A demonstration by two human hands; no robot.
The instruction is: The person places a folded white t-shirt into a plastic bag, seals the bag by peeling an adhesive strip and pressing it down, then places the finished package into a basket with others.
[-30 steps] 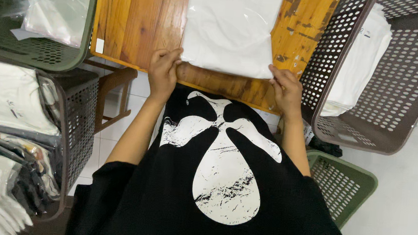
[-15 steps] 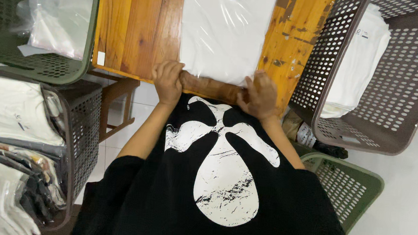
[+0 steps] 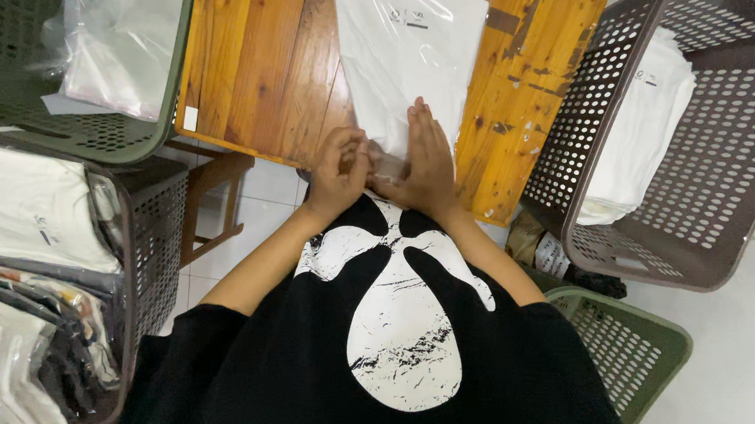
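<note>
A folded white garment in a clear plastic bag (image 3: 408, 53) lies on the wooden table (image 3: 255, 59). My right hand (image 3: 427, 158) rests flat, fingers together, on the bag's near end. My left hand (image 3: 338, 171) is beside it, fingers curled around the bag's loose plastic flap (image 3: 383, 163) at the table's near edge. I wear a black shirt with a white print.
A brown perforated basket (image 3: 723, 158) at the right holds folded white garments (image 3: 640, 125). A green basket (image 3: 89, 117) at the left holds clear bags. Stacked folded shirts (image 3: 18, 211) fill a rack at lower left. A second green basket (image 3: 627, 348) stands at lower right.
Both hands moved in from the bag's two near corners to its middle. The bag now lies farther up the table, and the left hand has closed on its flap.
</note>
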